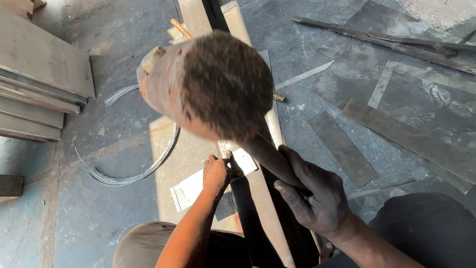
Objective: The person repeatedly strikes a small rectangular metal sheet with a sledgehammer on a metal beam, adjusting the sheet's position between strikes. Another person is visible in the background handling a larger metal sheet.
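The mallet [208, 87], a big worn-headed hammer blurred by motion, fills the middle of the view, raised high above the floor with its handle running down into the right hand [310, 196], which is dark with grime and clamped tight around the shaft. Beneath it, a long steel bar [265, 198] lies on the floor [99, 208], running from near the person's knees toward the far edge, and a small pale metal sheet [191, 186] rests across that bar. The left hand [217, 172] presses down on the sheet, fingers closed together against its upper edge just beside the bar, holding it in place. The sheet appears mostly flat, with no clear fold visible along the bar, so I judge the shaping work to be at an early or middle stage: the piece is positioned and steadied, the mallet is up, and the bending along the bar's edge seems largely left to do, though the mallet head hides part of the piece. A coil of thin wire [134, 171] curves on the floor to the left of the sheet, a stack of grey plates [39, 74] sits at the far left edge, and flat metal offcuts [406, 136] lie scattered toward the right edge.
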